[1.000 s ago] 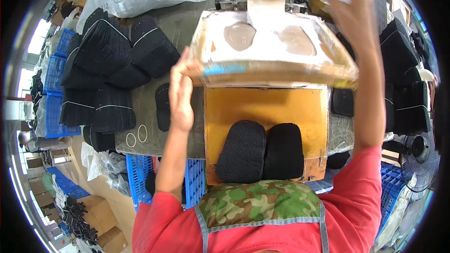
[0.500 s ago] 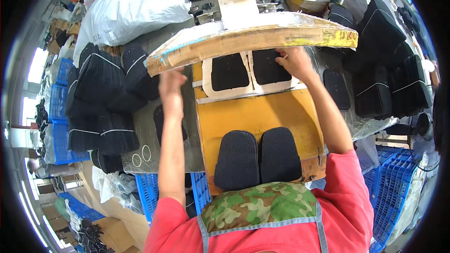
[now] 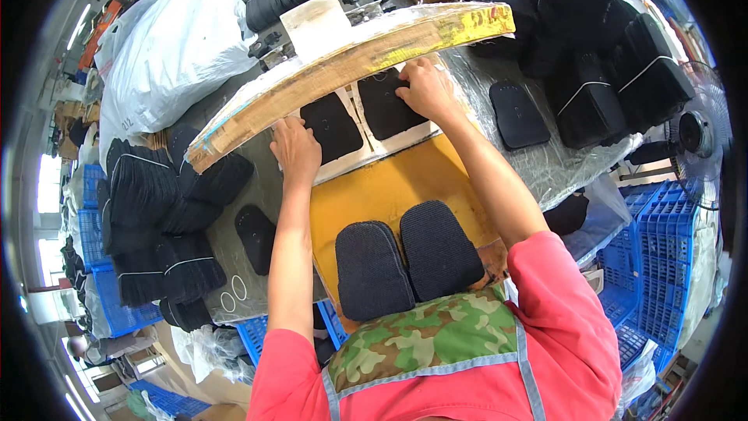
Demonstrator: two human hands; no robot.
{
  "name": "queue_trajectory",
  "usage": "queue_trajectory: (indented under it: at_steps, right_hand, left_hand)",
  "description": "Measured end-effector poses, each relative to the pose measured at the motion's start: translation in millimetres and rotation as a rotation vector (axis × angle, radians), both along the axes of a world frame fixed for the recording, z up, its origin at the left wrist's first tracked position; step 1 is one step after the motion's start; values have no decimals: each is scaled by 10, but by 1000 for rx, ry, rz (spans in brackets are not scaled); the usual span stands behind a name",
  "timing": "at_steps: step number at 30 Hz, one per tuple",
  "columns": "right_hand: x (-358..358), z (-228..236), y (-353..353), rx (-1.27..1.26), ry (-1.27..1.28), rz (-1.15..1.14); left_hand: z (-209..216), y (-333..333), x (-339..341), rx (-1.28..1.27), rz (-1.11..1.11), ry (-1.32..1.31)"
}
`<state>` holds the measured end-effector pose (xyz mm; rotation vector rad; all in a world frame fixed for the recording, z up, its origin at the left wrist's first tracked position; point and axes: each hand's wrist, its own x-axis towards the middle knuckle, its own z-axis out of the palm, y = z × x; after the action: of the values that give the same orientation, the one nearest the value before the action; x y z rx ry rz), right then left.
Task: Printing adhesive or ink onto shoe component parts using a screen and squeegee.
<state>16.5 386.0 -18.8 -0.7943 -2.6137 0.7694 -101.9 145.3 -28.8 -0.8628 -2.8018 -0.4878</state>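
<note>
A pale frame (image 3: 372,154) with two openings lies on the yellow board (image 3: 405,179). The left black pad (image 3: 333,126) and right black pad (image 3: 382,105) sit in its openings. My left hand (image 3: 298,148) rests at the frame's left side, fingers apart, touching the left pad's edge. My right hand (image 3: 428,93) is at the right pad, thumb on its surface and fingers spread near its far right edge. A thick wooden board (image 3: 351,62) is raised above the frame and hides its far side. Two small stacks of black textured pads, left (image 3: 372,269) and right (image 3: 438,249), lie near my apron.
Tied stacks of black pads stand at left (image 3: 144,187) and right (image 3: 584,97). Single black pads lie beside the board, left (image 3: 255,238) and right (image 3: 518,114). A white sack (image 3: 175,54) is far left. Blue crates (image 3: 654,249) and a fan (image 3: 693,134) are right.
My left hand has come from beside the wooden board's left end onto the frame's left side. My right hand stays at the right pad. The whole view has turned and shifted.
</note>
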Motion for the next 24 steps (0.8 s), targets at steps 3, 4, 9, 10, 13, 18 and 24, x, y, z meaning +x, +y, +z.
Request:
queue_trajectory:
  at_steps: [3,4,9,10,13,18,24]
  right_hand:
    - [-24,-6,-8,28,-58,14]
    - [-32,-30,-24,91,-3,5]
    - [343,79,197,-322,439,50]
    - [525,109,345,-278,491,-26]
    - [1172,107,899,-205,472,-161]
    - [1844,-378,1363,-210,231,-244]
    - [1872,-472,1358,-164,83,-196]
  left_hand:
    - [-13,25,26,6,-18,39]
    - [-22,26,26,8,-3,52]
    - [-198,-57,106,158,31,169]
    - [-199,-61,113,184,16,188]
    - [-181,-68,116,211,-30,194]
    - [-195,-60,90,313,-38,137]
    - [-199,-254,44,846,-32,-142]
